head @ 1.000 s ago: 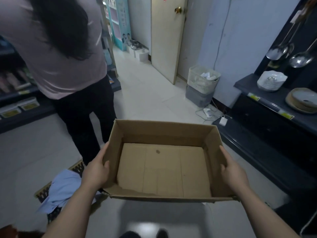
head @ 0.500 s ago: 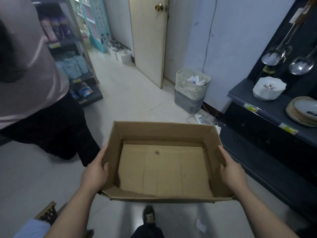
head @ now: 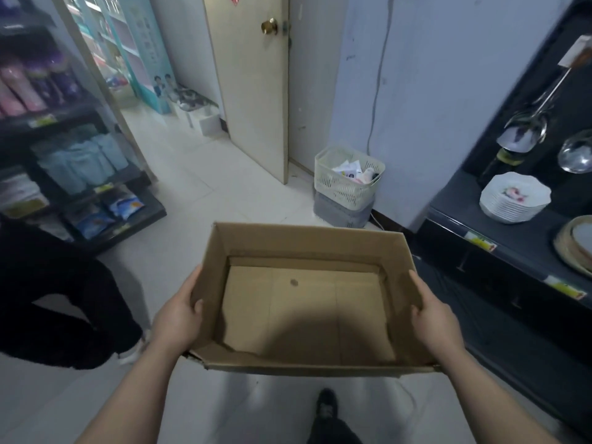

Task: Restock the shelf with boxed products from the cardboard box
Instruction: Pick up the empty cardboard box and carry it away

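One empty cardboard box [head: 304, 302], carried level.
My left hand [head: 179, 318] and right hand [head: 432, 318] clasp its side walls, thumbs hooked inside; best held flat, and restocking seems finished.

Cardboard box [head: 307, 251]: matt brown corrugated paperboard. Basket [head: 347, 184], centre right: perforated plastic. Ladles [head: 525, 129], upper right: polished metal. Floor [head: 205, 193]: glossy tile.

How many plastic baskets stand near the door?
2. The white perforated plastic basket sits stacked on the grey plastic basket, right of the cream door. Others may be hidden.
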Tool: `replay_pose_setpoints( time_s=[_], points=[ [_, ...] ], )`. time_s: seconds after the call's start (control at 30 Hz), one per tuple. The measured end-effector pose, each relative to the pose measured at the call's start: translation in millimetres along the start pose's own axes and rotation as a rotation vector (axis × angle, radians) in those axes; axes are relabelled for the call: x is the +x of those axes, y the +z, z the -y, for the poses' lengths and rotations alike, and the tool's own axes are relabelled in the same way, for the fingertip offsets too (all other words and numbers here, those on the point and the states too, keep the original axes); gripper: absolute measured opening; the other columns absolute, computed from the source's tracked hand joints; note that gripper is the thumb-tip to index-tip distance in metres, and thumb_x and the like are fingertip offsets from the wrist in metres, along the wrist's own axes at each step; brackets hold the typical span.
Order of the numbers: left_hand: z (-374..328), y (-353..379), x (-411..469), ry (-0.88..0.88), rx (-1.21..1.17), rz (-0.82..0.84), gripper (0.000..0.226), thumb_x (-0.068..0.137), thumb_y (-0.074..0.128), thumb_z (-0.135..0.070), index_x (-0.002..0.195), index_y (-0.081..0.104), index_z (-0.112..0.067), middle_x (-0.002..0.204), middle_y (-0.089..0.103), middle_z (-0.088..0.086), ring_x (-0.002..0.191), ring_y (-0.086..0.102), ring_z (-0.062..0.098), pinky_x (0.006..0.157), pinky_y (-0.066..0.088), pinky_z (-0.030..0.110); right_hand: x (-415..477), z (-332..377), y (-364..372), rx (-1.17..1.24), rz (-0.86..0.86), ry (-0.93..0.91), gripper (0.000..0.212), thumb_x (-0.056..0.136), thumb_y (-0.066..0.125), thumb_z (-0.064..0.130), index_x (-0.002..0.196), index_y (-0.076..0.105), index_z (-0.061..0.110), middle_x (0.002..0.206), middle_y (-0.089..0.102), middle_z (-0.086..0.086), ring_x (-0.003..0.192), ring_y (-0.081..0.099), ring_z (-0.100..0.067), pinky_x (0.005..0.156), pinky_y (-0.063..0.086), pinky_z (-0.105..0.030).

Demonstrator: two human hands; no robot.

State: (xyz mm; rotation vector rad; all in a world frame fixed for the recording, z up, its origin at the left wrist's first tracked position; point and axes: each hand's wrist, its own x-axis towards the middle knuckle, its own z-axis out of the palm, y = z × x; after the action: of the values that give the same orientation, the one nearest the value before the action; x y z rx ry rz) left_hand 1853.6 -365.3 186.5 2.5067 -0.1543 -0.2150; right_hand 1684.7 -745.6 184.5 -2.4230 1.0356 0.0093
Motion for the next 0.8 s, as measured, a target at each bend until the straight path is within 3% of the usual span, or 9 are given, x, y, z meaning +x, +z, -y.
replay_pose_setpoints(
  time_s=[0.07, 0.17, 0.3, 0.33, 0.47, 0.67, 0.8],
  points=[
    [-9.4, 6.0, 30.8, 0.013, 0.001, 0.000, 0.070, 0.092, 0.051, -0.008, 0.147, 0.024, -0.044, 0.140, 0.052, -0.003, 0.118, 0.056, 0.028, 0.084, 0.043, 0.032, 28.0, 10.6, -0.3, -0.001, 0.006, -0.001, 0.074, 0.095, 0.038, 0.008, 0.146, 0.012, 0.055, 0.080, 0.064, -0.004, 0.062, 0.058, -0.018, 0.051, 0.044, -0.031],
    [-25.0, 16.3, 81.2, 0.016, 0.010, -0.009, 0.071, 0.092, 0.051, -0.009, 0.145, 0.025, -0.047, 0.135, 0.056, -0.004, 0.112, 0.060, 0.029, 0.077, 0.043, 0.031, 75.6, 24.5, -0.9, 0.008, 0.008, -0.010, 0.072, 0.095, 0.033, 0.011, 0.144, 0.009, 0.058, 0.090, 0.064, -0.007, 0.070, 0.059, -0.021, 0.060, 0.046, -0.034],
    [-53.1, 31.9, 154.5, 0.023, -0.003, -0.026, 0.072, 0.090, 0.052, -0.010, 0.143, 0.025, -0.050, 0.133, 0.059, -0.006, 0.110, 0.061, 0.030, 0.081, 0.048, 0.036, 149.0, 36.6, -6.1, -0.006, -0.001, -0.003, 0.070, 0.092, 0.032, 0.017, 0.142, 0.009, 0.061, 0.124, 0.059, -0.009, 0.089, 0.060, -0.031, 0.068, 0.042, -0.034],
    [-61.4, 35.5, 172.8, 0.021, 0.006, -0.027, 0.072, 0.090, 0.052, -0.011, 0.144, 0.025, -0.050, 0.131, 0.060, -0.005, 0.108, 0.061, 0.030, 0.081, 0.049, 0.036, 167.3, 40.0, -9.0, 0.008, -0.004, 0.000, 0.069, 0.093, 0.032, 0.019, 0.142, 0.009, 0.062, 0.124, 0.058, -0.007, 0.090, 0.060, -0.030, 0.068, 0.041, -0.033],
    [-92.3, 51.4, 239.7, 0.034, 0.029, -0.062, 0.071, 0.090, 0.051, -0.013, 0.143, 0.024, -0.051, 0.126, 0.063, -0.004, 0.103, 0.062, 0.030, 0.078, 0.047, 0.034, 239.3, 59.6, -21.3, -0.001, -0.003, -0.031, 0.071, 0.094, 0.036, 0.008, 0.148, 0.014, 0.049, 0.082, 0.060, -0.005, 0.063, 0.054, -0.016, 0.054, 0.040, -0.033],
    [-127.1, 70.2, 324.1, 0.022, 0.047, -0.043, 0.070, 0.091, 0.048, -0.013, 0.144, 0.022, -0.051, 0.119, 0.066, 0.001, 0.099, 0.062, 0.032, 0.073, 0.044, 0.033, 330.3, 90.0, -31.8, -0.035, -0.024, -0.022, 0.071, 0.094, 0.029, 0.010, 0.147, 0.011, 0.053, 0.098, 0.067, -0.011, 0.064, 0.047, -0.022, 0.063, 0.042, -0.038],
    [-145.3, 79.2, 392.3, 0.058, 0.045, -0.004, 0.069, 0.093, 0.046, -0.015, 0.142, 0.019, -0.055, 0.118, 0.065, 0.001, 0.097, 0.062, 0.030, 0.072, 0.044, 0.033, 384.5, 107.3, -27.7, -0.014, -0.033, 0.030, 0.067, 0.096, 0.029, 0.012, 0.147, 0.013, 0.053, 0.090, 0.066, -0.007, 0.068, 0.058, -0.023, 0.057, 0.039, -0.034]
  ],
)
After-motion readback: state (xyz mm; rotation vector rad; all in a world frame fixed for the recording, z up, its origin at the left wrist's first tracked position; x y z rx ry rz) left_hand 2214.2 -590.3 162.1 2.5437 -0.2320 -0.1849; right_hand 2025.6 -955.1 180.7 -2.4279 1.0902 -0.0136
